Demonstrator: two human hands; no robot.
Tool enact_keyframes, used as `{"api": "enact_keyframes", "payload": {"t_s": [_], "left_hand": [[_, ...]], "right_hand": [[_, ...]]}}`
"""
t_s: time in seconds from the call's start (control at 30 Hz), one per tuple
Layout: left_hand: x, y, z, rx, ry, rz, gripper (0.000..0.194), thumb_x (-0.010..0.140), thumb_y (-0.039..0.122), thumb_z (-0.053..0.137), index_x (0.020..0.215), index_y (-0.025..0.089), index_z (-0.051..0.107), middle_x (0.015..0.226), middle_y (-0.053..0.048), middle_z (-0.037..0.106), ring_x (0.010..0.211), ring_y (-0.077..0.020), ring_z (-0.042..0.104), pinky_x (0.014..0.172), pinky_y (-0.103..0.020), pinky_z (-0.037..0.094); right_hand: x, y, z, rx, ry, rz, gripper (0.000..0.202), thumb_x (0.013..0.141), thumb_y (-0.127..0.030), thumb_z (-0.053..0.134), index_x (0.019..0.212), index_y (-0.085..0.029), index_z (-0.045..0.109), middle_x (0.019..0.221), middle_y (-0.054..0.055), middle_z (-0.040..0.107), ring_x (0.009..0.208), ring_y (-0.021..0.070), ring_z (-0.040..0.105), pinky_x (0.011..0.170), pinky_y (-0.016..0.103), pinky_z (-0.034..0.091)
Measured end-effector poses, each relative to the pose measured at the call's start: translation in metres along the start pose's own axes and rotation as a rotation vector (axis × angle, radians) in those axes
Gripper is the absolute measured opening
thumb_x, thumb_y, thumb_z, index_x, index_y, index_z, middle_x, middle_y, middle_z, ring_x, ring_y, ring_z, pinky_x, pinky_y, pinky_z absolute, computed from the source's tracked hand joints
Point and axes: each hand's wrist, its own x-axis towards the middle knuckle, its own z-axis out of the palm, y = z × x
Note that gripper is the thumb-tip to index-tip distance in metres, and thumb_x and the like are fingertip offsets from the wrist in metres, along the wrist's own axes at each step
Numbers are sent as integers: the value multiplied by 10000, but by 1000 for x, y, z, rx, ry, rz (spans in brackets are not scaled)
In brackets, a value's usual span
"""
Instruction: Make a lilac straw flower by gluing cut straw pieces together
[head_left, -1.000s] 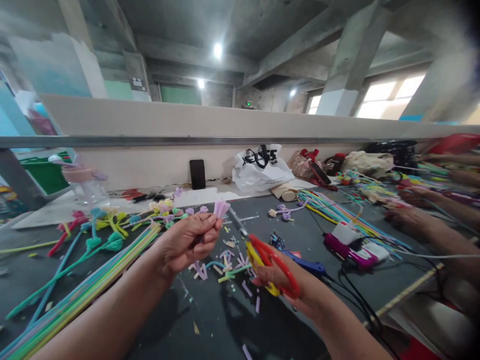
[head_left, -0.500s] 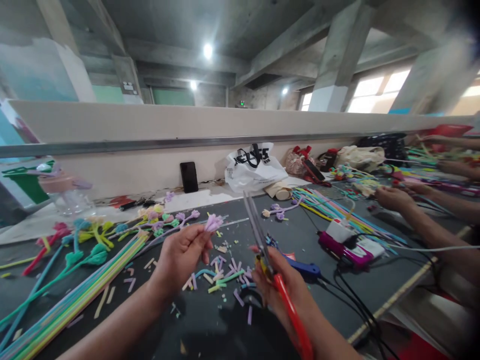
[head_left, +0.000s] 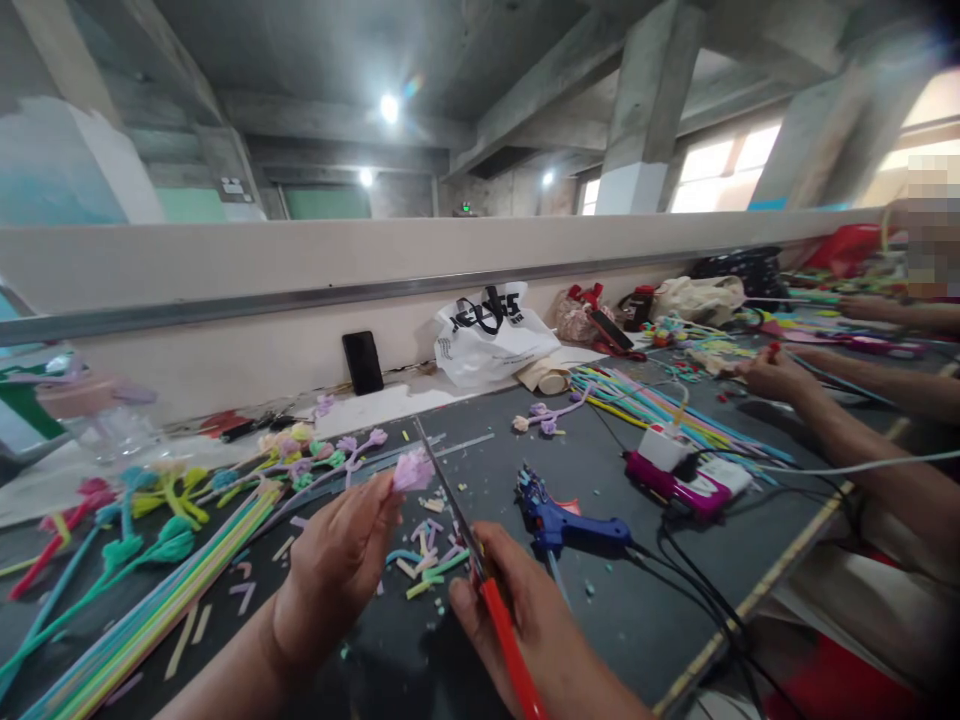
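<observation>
My left hand [head_left: 337,560] is closed around the base of a small lilac fuzzy flower [head_left: 413,470], whose head sticks out past my fingertips. Red-handled scissors [head_left: 491,590] are in my right hand [head_left: 525,610], their long blades pointing up and away, with the tips close beside the flower. Under and between my hands, short cut pieces of pastel pipe cleaner [head_left: 427,560] lie scattered on the dark table [head_left: 405,660]. A blue glue gun [head_left: 570,525] rests on the table to the right of the scissors.
Long pastel stems [head_left: 172,590] and finished-looking fuzzy flowers [head_left: 172,540] lie at left. Behind are a phone [head_left: 363,362] and a white bag [head_left: 491,335]. A purple power strip [head_left: 686,485] with cables sits right, near a co-worker's hands [head_left: 780,375].
My right hand has brought the scissors leftward, and their tips are now beside the flower. My left hand has moved slightly left and down. The glue gun is now uncovered. The whole view has shifted.
</observation>
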Motion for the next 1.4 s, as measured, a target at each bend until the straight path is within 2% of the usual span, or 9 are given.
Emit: {"api": "enact_keyframes", "payload": {"t_s": [0.1,0.27,0.57,0.77,0.97,1.07,1.23,1.4], "left_hand": [[-3,-1,2,62,20,64,144,822,140,521,952,103,568,716,-61,691,680,-138,650,705,-206,498],[-6,-3,4,88,52,85,154,818,144,529,966,111,558,749,-69,696,713,-149,659,712,-210,504],[-3,-4,3,80,-72,85,153,831,134,488,974,115,539,787,-76,684,761,-160,655,742,-213,495],[-4,-1,3,87,-42,142,168,823,111,486,987,115,524,764,-66,678,737,-161,652,725,-221,491],[-4,-2,5,93,-37,198,216,832,119,443,1041,114,498,808,-78,688,732,-175,657,704,-244,500],[-4,-3,4,87,-38,200,226,824,109,444,1043,121,497,832,-78,688,752,-173,659,719,-236,502],[-3,-3,3,86,-36,208,206,832,125,431,1023,137,507,807,-75,691,734,-176,660,709,-244,510],[-5,-4,5,20,-50,201,196,835,129,434,1014,126,514,806,-88,689,746,-174,655,702,-240,505]], "right_hand": [[-1,4,2,-30,23,10,164,800,-328,494,899,-199,500,724,-12,476,623,110,460,561,204,399],[-1,6,3,-95,41,5,173,787,-333,503,899,-200,498,727,-16,467,620,109,445,560,208,381],[-2,3,-2,-140,30,65,185,766,-298,519,922,-203,489,751,-5,491,641,121,470,576,221,383],[-2,5,0,-121,29,65,183,766,-280,517,928,-203,481,767,-3,511,650,120,484,577,216,374],[1,1,0,-160,51,57,95,752,-270,530,789,-198,480,708,-9,489,621,118,450,551,208,359],[0,0,0,-132,69,62,96,758,-275,534,784,-199,481,698,-17,483,602,108,430,534,198,347],[-4,3,-3,-77,26,87,133,754,-298,551,753,-205,456,603,-54,413,502,79,370,465,184,294],[-6,5,-5,-94,39,39,128,748,-297,557,741,-207,466,572,-56,428,475,73,378,432,175,283]]}}
